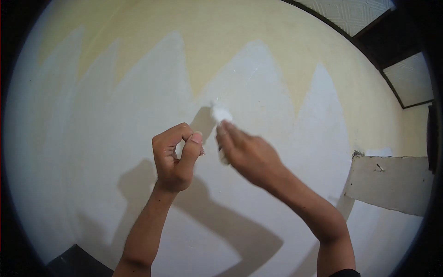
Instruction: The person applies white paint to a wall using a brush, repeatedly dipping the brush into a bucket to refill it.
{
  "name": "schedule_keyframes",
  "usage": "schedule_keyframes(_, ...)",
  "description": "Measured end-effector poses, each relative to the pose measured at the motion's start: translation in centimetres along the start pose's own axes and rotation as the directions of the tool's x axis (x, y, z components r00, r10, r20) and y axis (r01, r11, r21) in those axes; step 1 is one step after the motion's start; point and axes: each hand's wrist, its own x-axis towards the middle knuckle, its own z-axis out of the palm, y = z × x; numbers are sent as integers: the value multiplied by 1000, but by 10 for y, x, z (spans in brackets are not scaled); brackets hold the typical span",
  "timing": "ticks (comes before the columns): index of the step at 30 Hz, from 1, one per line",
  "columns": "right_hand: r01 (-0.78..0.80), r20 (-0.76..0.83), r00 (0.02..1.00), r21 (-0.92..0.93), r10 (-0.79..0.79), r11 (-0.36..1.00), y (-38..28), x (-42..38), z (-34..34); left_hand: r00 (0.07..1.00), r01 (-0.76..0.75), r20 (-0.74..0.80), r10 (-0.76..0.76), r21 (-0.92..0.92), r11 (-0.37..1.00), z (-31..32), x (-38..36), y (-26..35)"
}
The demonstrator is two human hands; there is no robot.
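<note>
My right hand (251, 154) is raised at the wall, closed around what looks like a putty knife; its pale handle end (224, 158) shows below my fingers. Beyond the fingertips a bright white patch of paste (221, 114) is against the wall, blurred by motion, and it hides the blade. To the left, my left hand (175, 157) is up in front of the wall, fingers curled with the thumb pressed on them. Something small may be in that pinch, but I cannot make it out. The wall (258, 83) is white below, rising in jagged peaks into pale yellow.
At the right, a grey board or ledge (387, 182) juts from the wall, with a small object (380, 167) on it. A patterned ceiling panel (346, 14) with dark trim is at upper right. A dark corner (78, 263) pokes in at lower left.
</note>
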Motion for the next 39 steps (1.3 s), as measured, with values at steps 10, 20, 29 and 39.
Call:
schedule_keyframes(10, -299, -65, 954, -171, 292, 939, 124, 44, 34, 998, 2, 66, -1, -12, 1000, 23, 15, -14)
schedule_keyframes(20, -82, 119, 989, -76, 90, 994, -18, -10, 0, 997, -2, 71, 0, 23, 1000, 10, 6, -7)
schedule_keyframes(29, -345, -73, 939, -148, 337, 927, 133, 34, 9, 995, 26, 95, -22, -31, 999, 25, 14, -19)
schedule_keyframes(39, 58, 45, 998, -97, -54, 994, -26, -12, 14, 998, 49, 40, -46, -73, 996, 18, 0, 2)
